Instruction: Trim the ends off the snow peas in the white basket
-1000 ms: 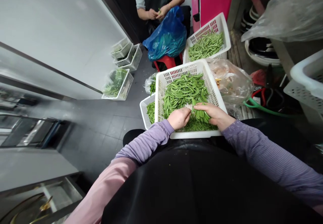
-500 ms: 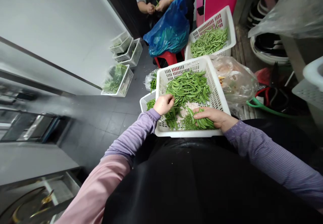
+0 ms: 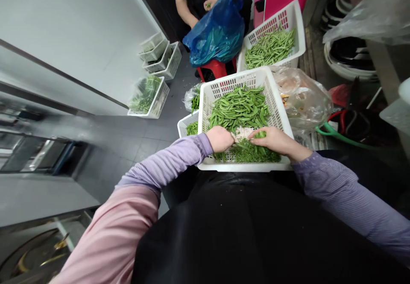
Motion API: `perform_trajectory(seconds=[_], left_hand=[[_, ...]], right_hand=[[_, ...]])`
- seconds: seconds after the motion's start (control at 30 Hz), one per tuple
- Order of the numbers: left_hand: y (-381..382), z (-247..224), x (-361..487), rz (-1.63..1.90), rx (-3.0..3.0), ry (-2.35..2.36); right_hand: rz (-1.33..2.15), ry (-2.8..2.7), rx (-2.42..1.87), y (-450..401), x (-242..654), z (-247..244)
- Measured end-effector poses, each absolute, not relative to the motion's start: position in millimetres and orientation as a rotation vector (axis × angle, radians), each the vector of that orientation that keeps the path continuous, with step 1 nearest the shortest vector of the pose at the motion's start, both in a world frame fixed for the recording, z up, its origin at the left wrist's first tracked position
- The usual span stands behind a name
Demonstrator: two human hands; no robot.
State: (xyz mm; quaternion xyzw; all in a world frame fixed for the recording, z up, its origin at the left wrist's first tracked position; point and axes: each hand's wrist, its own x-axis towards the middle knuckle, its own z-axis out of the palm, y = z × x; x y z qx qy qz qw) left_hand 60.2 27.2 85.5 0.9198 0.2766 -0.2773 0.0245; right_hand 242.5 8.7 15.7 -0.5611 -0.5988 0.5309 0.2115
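A white slotted basket [image 3: 279,104] rests at my lap, with a pile of green pea pods [image 3: 238,106] in its far part and fine green trimmings [image 3: 256,152] along its near side. My left hand [image 3: 220,139] is closed over the basket's near left part; whatever its fingers hold is hidden. On the right, my right hand [image 3: 269,140] has thumb and fingers pinched round some green pods, above the trimmings. A pale patch shows on the basket floor between the two hands.
Across from me, a person's hand [image 3: 210,3] is beside a blue plastic bag [image 3: 218,32] on a red stool [image 3: 215,67]. Another basket [image 3: 299,27] holds green beans. A clear bag [image 3: 303,96] lies at right, small baskets [image 3: 160,102] at left.
My left hand has moved right and slightly down, closer to my right hand. My right hand holds fewer visible pods. The other person's hands have moved apart, one down behind the blue bag.
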Motion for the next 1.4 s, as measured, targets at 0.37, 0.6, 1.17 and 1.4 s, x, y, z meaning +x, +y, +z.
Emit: perform_trajectory(seconds=[0.37,0.6,1.17,1.4], left_hand=[[50.8,67.0,91.2,-0.385,2.561,0.991],[38.3,33.5,86.9,0.496,1.918,1.25],[44.0,-79.2,43.5,-0.73,2.44,1.2],[47.5,-39.8,42.6,-0.087,2.111,1.434]], right_hand=[[0.962,-1.916,-1.625,-0.7,229.6,6.7],[1.36,-1.138,-1.459,7.3,234.8,16.3],[1.537,-0.698,-1.201,25.6,254.5,11.5],[1.388,-1.206,-1.572,22.2,243.6,7.9]])
